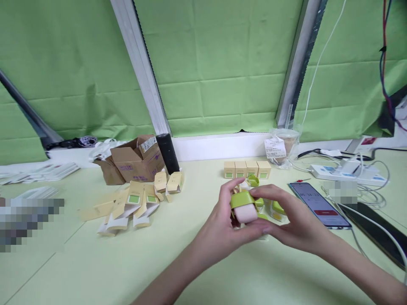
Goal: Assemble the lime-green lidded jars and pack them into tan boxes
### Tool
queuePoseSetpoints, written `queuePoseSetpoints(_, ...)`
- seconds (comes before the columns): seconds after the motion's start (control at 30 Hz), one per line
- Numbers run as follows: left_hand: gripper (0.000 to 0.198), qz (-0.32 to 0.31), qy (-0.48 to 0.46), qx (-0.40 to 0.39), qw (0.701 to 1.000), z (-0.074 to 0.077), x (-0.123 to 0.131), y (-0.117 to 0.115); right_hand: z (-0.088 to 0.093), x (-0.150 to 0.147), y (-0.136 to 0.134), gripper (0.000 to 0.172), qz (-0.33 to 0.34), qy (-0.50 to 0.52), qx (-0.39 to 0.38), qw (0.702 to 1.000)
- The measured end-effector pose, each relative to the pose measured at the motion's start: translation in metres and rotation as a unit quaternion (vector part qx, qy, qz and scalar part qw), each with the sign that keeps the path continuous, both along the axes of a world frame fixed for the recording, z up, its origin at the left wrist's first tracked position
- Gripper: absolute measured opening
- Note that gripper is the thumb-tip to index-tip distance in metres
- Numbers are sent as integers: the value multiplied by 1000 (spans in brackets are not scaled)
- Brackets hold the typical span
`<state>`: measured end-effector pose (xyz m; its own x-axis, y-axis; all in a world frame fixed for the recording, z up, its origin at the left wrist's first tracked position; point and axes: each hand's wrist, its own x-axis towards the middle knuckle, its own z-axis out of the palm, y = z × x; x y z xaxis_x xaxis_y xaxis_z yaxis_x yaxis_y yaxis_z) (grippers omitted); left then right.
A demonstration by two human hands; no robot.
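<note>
Above the table, a small white block with a green sleeve point(243, 207) is held between both hands. It looks like a charger plug, though its far side is partly hidden by fingers. My left hand point(219, 220) wraps it from the left, with the thumb beneath and the fingers behind. From the right, my right hand point(286, 216) pinches it, index finger on the green sleeve and thumb near its lower edge. Just behind the hands lie more green-and-white pieces point(278, 209), partly covered. Farther back stands a row of several small cream boxes point(246, 169).
At left lie opened, flattened cream boxes point(130, 205), before a cardboard carton point(136, 161) and a black cylinder point(167, 153). To the right are a phone point(319, 205), a dark flat device point(377, 231), a white power strip point(346, 174) with cables, and a bagged cup point(282, 148).
</note>
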<state>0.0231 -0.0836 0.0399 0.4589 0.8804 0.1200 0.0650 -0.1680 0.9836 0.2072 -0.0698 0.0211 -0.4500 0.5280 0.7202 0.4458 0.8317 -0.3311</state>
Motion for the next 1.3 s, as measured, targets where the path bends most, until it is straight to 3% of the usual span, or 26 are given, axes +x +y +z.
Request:
queuePoseSetpoints(0.17,75,-58,-21,-14,998,8,-9,4,7,-3,0,55,-9,15,-47,999)
queuePoseSetpoints(0.27,95,-62,82,-18,995,6,-23,21,3,-1,11,45,-17,68,-136,988)
queuePoseSetpoints(0.33,100,-66,200,-7,978,-4,-33,35,-3,1,21,42,-4,154,-211,965)
queuePoseSetpoints(0.43,95,-130,362,-1,923,-30,-38,54,-10,3,33,42,47,276,-297,913)
queuePoseSetpoints(0.53,87,-164,433,10,886,-57,-33,63,-11,3,37,44,60,317,-351,879)
queuePoseSetpoints(0.67,85,-196,414,41,888,-68,-30,67,-15,6,38,48,33,267,-427,863)
queuePoseSetpoints(0.77,74,-218,400,43,889,-63,-33,73,-19,9,41,31,31,247,-475,844)
queuePoseSetpoints(0.87,57,-147,328,53,932,-56,-32,74,-19,7,40,27,11,240,-469,850)
queuePoseSetpoints(0.97,48,-43,201,49,977,-51,-24,67,-14,0,36,39,1,220,-431,875)
queuePoseSetpoints(1.1,42,37,143,28,989,-44,-14,56,-12,-5,31,40,19,214,-380,900)
queuePoseSetpoints(1.17,44,31,137,28,990,-39,-12,52,-12,-2,32,41,42,223,-367,902)
queuePoseSetpoints(1.3,53,-45,83,-24,995,-30,-10,50,-13,8,36,41,128,201,-362,901)
